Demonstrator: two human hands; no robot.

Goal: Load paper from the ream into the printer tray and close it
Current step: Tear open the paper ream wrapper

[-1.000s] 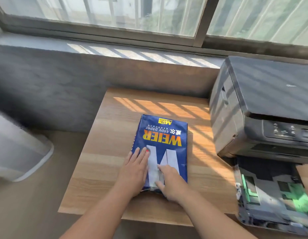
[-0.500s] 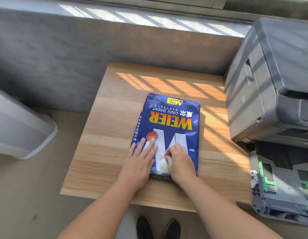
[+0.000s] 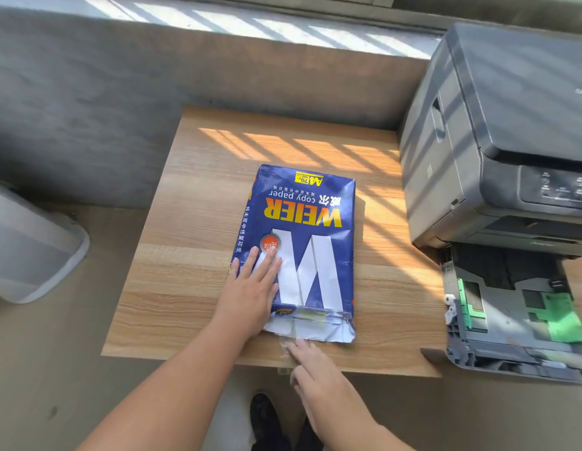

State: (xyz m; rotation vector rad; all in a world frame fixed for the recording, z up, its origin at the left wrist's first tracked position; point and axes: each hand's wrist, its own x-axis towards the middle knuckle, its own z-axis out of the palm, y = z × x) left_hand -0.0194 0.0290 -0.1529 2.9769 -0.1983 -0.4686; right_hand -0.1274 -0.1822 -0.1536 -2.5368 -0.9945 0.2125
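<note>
A blue wrapped ream of copy paper lies flat in the middle of the wooden table. Its near end flap is folded out, white side up. My left hand presses flat on the ream's near left corner. My right hand, blurred, is just off the near end and pinches a clear strip of tape that runs from the flap. The dark grey printer stands at the right. Its paper tray is pulled out toward me, with green guides and no paper visible in it.
A grey wall and a sunlit window sill run behind the table. A white bin sits on the floor at the left. My dark shoes show below the table's near edge. Bare wood lies left of the ream.
My right hand has come off the ream toward me, drawing the tape away, and the end flap has unfolded. My left hand stays flat on the wrapper. The view tilted downward.
</note>
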